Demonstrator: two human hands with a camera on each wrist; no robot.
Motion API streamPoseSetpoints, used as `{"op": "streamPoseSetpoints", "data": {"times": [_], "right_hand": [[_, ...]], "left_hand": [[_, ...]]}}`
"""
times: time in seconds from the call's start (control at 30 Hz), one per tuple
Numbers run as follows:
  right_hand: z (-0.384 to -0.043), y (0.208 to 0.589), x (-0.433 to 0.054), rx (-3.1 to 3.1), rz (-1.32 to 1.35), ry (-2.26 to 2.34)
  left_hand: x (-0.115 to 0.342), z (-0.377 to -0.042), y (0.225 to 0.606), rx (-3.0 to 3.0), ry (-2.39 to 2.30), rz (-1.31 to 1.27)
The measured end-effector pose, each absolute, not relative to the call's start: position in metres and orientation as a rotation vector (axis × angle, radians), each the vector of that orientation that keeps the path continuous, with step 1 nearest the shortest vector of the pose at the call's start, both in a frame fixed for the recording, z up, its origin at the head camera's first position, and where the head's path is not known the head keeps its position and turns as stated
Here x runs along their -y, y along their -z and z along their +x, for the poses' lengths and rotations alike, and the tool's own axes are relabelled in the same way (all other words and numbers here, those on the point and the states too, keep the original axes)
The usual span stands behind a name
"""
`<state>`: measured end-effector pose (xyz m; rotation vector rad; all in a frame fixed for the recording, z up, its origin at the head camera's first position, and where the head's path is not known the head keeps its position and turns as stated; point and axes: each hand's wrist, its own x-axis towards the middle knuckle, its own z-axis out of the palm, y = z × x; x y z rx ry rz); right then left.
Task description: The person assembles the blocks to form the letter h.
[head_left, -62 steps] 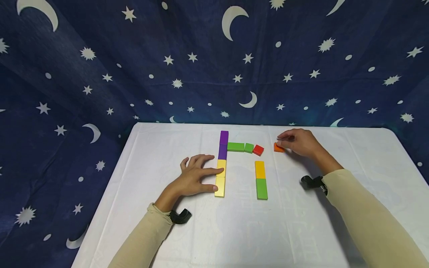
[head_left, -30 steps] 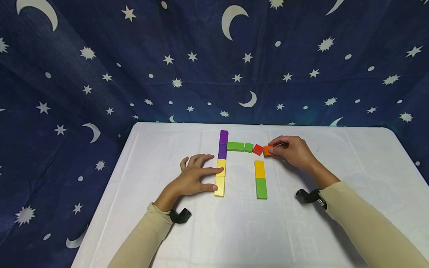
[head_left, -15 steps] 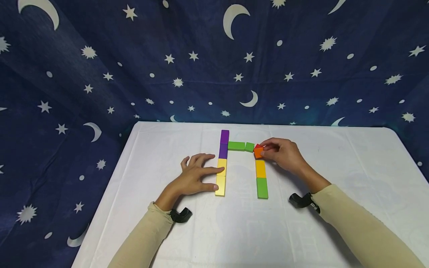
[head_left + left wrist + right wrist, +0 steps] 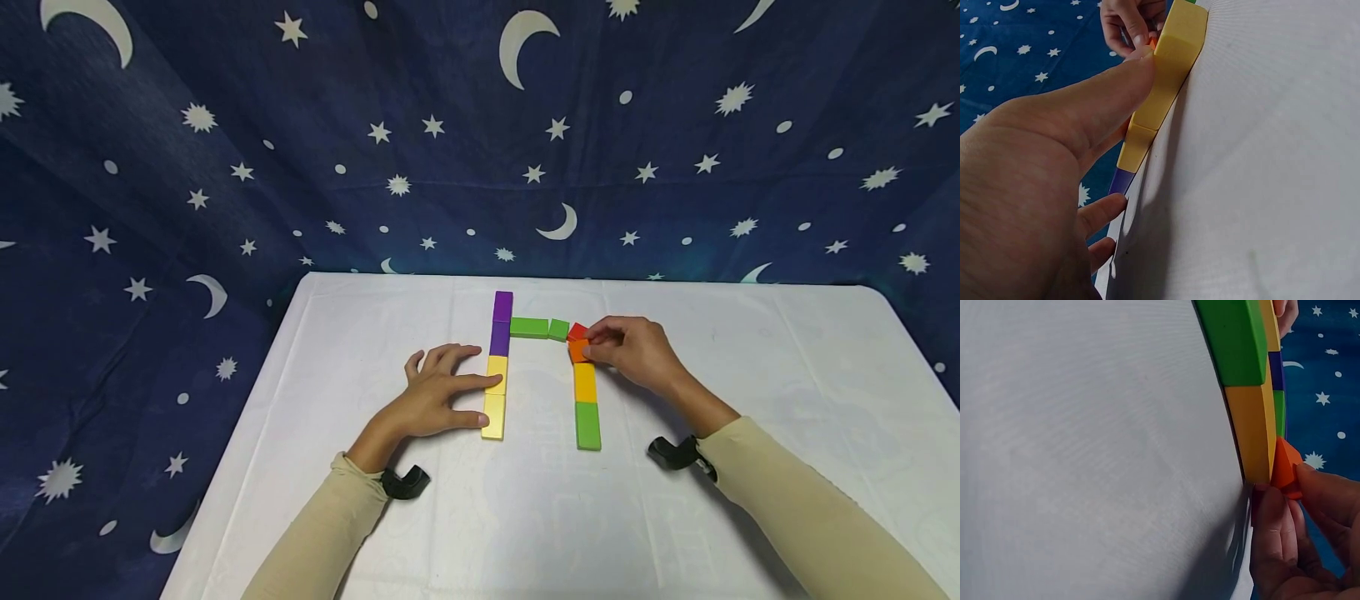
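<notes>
In the head view my right hand [image 4: 633, 354] pinches an orange block [image 4: 579, 351] between thumb and fingers. This block lies at the far end of a yellow-orange block [image 4: 585, 383], just below a tilted red block [image 4: 577, 331]. A green block [image 4: 588, 427] continues that column toward me. My left hand [image 4: 431, 402] rests with spread fingers at two pale yellow blocks, thumb and index finger on the nearer one [image 4: 492, 418] and the farther one [image 4: 496, 367]. In the right wrist view the orange block [image 4: 1286, 467] shows beside the fingertips.
Two purple blocks [image 4: 502, 307] extend the left column away from me. From them a long green block [image 4: 529, 327] and a small green one [image 4: 558, 330] run right to the red block. A white cloth covers the table [image 4: 525, 525]; a starry blue curtain [image 4: 450, 158] hangs behind.
My right hand has brought the orange block leftward to the head of the right column. The yellow-orange and green blocks have slid slightly toward me. The left hand stays put.
</notes>
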<state>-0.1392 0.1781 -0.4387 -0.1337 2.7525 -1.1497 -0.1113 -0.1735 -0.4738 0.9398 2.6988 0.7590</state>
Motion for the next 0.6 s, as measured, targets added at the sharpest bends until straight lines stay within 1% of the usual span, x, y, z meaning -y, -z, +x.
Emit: {"op": "streamPoseSetpoints", "data": {"times": [0.6], "right_hand": [[-0.1345,0.4413,-0.1806,-2.755,-0.021,1.107]], "left_hand": [[0.1725,-0.1112,0.4735,-2.7,-0.775,0.935]]}}
